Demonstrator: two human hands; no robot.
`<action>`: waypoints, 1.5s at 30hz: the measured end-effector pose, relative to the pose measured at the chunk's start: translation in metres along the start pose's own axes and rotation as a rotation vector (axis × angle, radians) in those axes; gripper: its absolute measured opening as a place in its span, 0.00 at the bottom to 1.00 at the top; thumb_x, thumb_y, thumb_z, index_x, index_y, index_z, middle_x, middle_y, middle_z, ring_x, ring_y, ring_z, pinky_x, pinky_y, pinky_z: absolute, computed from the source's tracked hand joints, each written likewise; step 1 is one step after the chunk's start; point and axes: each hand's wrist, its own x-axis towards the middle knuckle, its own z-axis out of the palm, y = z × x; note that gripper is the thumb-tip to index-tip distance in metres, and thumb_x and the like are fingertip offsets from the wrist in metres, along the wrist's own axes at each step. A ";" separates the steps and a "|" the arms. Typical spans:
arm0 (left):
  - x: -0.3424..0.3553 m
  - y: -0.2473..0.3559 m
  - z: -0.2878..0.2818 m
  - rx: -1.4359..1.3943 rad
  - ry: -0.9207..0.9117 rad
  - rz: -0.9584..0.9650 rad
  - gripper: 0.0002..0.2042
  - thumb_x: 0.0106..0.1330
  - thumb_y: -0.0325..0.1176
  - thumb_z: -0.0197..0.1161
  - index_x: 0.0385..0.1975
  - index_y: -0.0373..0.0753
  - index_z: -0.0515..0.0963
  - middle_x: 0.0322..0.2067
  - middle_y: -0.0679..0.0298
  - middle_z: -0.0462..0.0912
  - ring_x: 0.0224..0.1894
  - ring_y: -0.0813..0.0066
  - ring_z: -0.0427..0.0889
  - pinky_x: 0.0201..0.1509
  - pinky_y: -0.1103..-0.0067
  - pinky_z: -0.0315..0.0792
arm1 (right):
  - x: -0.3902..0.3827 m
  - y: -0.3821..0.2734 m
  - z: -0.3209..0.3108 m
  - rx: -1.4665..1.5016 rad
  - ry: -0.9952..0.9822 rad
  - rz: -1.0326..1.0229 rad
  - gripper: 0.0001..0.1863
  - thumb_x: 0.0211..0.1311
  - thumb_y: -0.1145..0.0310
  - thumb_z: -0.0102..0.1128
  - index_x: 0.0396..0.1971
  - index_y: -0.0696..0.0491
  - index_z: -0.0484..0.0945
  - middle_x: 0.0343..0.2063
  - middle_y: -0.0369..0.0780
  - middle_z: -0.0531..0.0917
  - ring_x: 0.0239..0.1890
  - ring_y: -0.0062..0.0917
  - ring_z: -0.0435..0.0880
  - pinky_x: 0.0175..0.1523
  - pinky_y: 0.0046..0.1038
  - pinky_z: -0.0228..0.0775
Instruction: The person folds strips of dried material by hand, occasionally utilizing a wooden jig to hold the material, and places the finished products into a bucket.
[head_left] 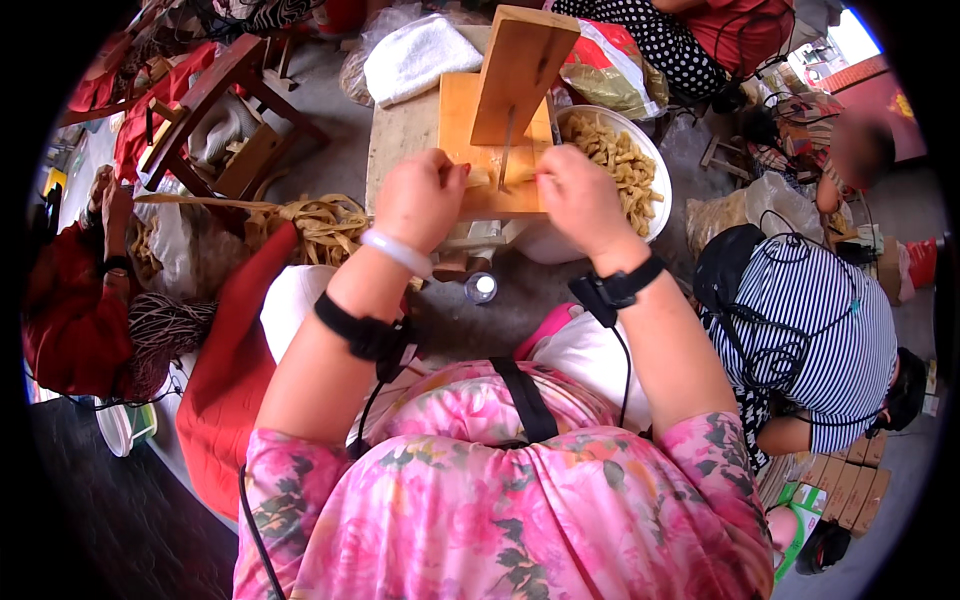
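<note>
My left hand (425, 195) is closed at the left of a wooden block (460, 110), pinching a short pale tan strip (478, 176). My right hand (580, 200) is closed at the right, its fingertips pinched on tan strip material, partly hidden. Between them a thin metal rod (507, 150) stands in front of an upright wooden board (520, 50). These rest on a worn low wooden stand (395, 135). Beside my right hand is a white basin (655, 205) heaped with short tan pieces (615, 150).
A folded white towel (415, 60) lies at the back. Long tan strips (315, 220) hang at the left over a red cloth (225, 410). Co-workers sit close, one in red (70, 320), one in stripes (800, 330). A small bottle (480, 288) stands below the stand.
</note>
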 end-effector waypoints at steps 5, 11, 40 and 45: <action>-0.031 -0.011 -0.010 -0.678 -0.345 -0.025 0.12 0.71 0.39 0.57 0.31 0.37 0.76 0.21 0.77 0.70 0.22 0.88 0.64 0.24 0.87 0.58 | -0.041 0.021 -0.035 -0.295 0.123 0.067 0.15 0.58 0.71 0.57 0.47 0.54 0.75 0.47 0.46 0.79 0.49 0.42 0.77 0.53 0.37 0.69; -0.066 -0.006 -0.002 -1.136 -0.806 -0.246 0.07 0.70 0.34 0.53 0.36 0.38 0.76 0.25 0.73 0.72 0.24 0.89 0.65 0.28 0.90 0.58 | -0.061 -0.089 -0.026 0.077 -0.078 -0.169 0.18 0.52 0.75 0.60 0.46 0.55 0.74 0.39 0.43 0.78 0.43 0.38 0.77 0.48 0.37 0.69; -0.090 -0.009 -0.011 -1.210 -0.982 -0.045 0.10 0.66 0.25 0.54 0.45 0.36 0.65 0.38 0.66 0.74 0.38 0.81 0.74 0.38 0.87 0.67 | -0.071 -0.097 -0.016 0.801 -0.083 0.246 0.04 0.61 0.72 0.59 0.33 0.53 0.73 0.25 0.38 0.79 0.25 0.25 0.78 0.30 0.24 0.68; -0.094 0.004 -0.014 -0.415 -0.367 0.745 0.17 0.56 0.20 0.63 0.45 0.37 0.68 0.34 0.60 0.78 0.36 0.66 0.80 0.38 0.76 0.74 | -0.080 -0.070 -0.011 1.588 -0.340 0.794 0.04 0.66 0.72 0.56 0.38 0.54 0.73 0.29 0.33 0.80 0.27 0.13 0.76 0.29 0.15 0.66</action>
